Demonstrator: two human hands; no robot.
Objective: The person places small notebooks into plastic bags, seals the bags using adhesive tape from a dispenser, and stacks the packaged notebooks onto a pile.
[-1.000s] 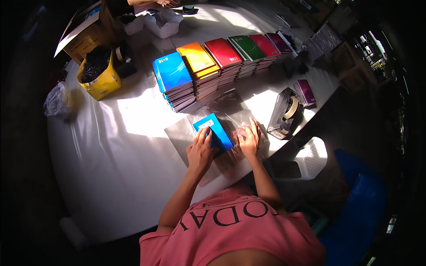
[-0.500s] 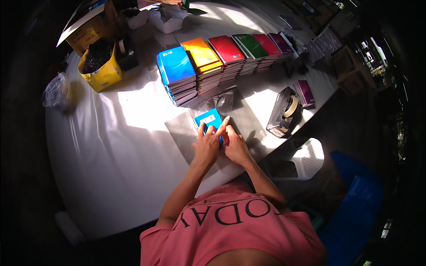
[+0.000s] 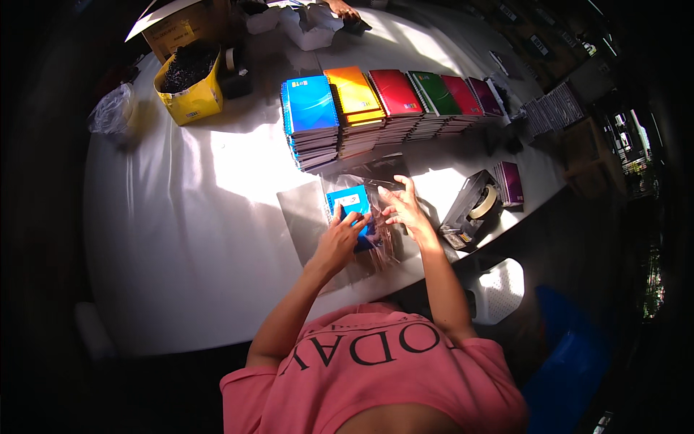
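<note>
A small blue spiral notebook (image 3: 364,197) with a white label lies on a grey board (image 3: 298,213) at the table's near side. My left hand (image 3: 337,240) rests on the notebook's lower part, its fingers apart and touching the cover. Clear plastic film (image 3: 389,249) spreads under and to the right of the notebook. Just right of it, my right hand (image 3: 406,211) is raised over the film with its fingers spread, and I see nothing gripped in it. Part of the notebook's lower left is hidden by my left hand.
Stacked spiral notebooks (image 3: 311,108) in several colours stand in a row behind. On the right are a black tape dispenser (image 3: 463,217) and small purple notebooks (image 3: 512,182). A yellow container (image 3: 191,105) stands far left; another person's hand (image 3: 343,10) shows at the far edge. A white stool (image 3: 500,293) is below.
My right hand has left the notebook and moved right, its fingers spreading. More film now shows beside the notebook. My left hand stays on the cover. The whole view has shifted slightly.
</note>
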